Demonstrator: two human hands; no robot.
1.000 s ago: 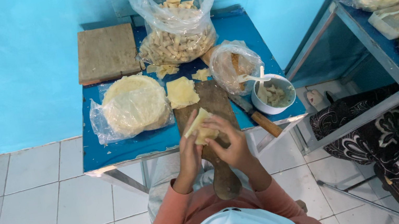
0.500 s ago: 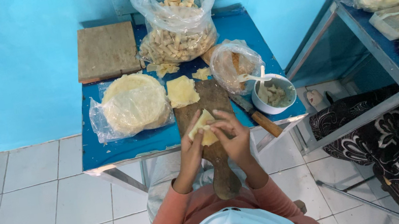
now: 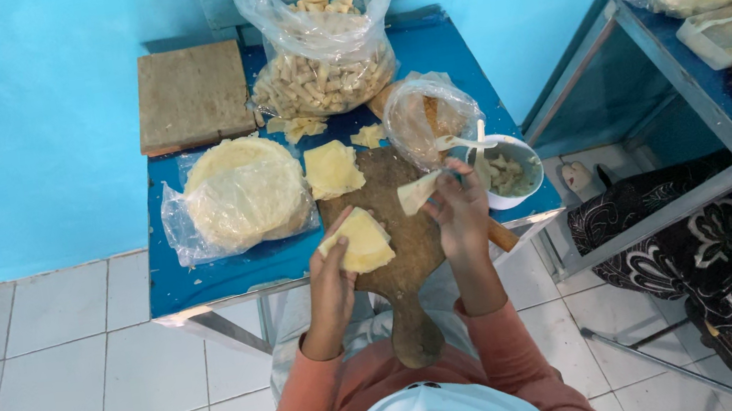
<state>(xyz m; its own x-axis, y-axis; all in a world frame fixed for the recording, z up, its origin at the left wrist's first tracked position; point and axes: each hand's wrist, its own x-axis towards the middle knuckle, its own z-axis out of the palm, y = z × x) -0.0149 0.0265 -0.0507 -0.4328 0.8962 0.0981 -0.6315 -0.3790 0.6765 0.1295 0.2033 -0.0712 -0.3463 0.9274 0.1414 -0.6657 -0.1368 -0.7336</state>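
A folded yellow wrapper [image 3: 362, 243] was clasped in the left hand [image 3: 335, 273]; just right of it, a pale wrapper piece [image 3: 416, 193] was pinched by the right hand [image 3: 461, 211].

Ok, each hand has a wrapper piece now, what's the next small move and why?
Probably reach the right hand to the white bowl of filling just beyond it: its triangular wrapper piece looks bare, while the left hand holds a folded wrapper stack over the wooden board.
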